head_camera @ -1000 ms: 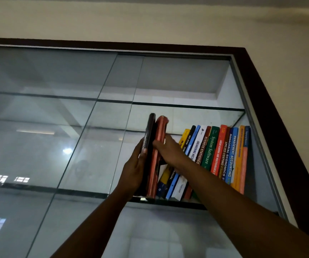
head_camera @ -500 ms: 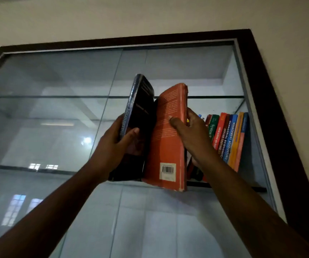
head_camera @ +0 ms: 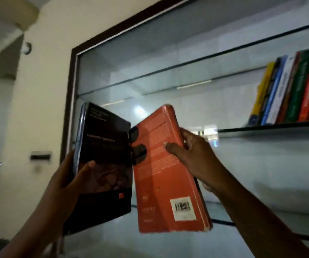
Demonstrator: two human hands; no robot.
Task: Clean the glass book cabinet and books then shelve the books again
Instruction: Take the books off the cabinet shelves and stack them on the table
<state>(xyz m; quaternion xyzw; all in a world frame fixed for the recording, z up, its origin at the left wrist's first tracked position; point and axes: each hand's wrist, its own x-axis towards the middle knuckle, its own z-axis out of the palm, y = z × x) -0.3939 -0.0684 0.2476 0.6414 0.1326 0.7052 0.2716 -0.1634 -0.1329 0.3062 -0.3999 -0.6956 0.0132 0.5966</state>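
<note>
Before the glass cabinet (head_camera: 168, 58), the left hand (head_camera: 60, 187) grips 1 black book (head_camera: 103, 155), the right hand (head_camera: 196, 161) 1 red book (head_camera: 161, 183).

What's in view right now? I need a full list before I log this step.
black book: one, black, held up in front of the cabinet, left of the red book.
red book: one, orange-red with a barcode label, held up.
shelved books: one leaning row, mixed colours, upper right, cut off at the picture's edge.
glass shelf: one under the row, clear; others above and below.
cabinet frame: one, dark brown, around the glass.
wall plate: one, dark, blurred, on the cream wall to the left.
left grip: holds the black book.
right grip: holds the red book.
</note>
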